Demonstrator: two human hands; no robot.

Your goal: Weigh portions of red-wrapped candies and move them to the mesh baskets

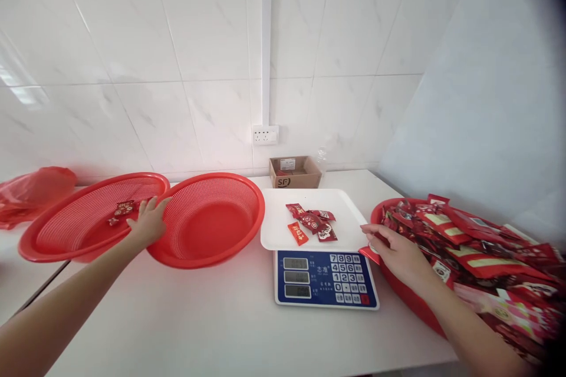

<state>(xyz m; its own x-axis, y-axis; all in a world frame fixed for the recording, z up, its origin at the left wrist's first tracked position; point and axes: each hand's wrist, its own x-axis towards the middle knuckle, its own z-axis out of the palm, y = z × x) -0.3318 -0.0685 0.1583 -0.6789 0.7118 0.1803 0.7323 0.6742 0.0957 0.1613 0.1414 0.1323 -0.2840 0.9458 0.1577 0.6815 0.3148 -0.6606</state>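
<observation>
My left hand (pixel 148 222) rests on the rim of the far-left red basket (pixel 53 235), fingers stretched out, next to a few small red packets (pixel 122 211) inside it. A second red basket (pixel 207 221) beside it looks bare inside. My right hand (pixel 395 250) is over the near rim of the red basin (pixel 400 291) heaped with red snack packets (pixel 477 247), fingers curled on a small red packet (pixel 370 254). Between them stands a scale with a white pan (pixel 274 230) carrying several red packets (pixel 312 222).
The scale's blue keypad and displays (pixel 325 277) face me. A small cardboard box (pixel 295 172) sits against the tiled wall under a socket (pixel 265 135). A red plastic bag (pixel 33 188) lies at the far left. The white table's edge runs near the bottom.
</observation>
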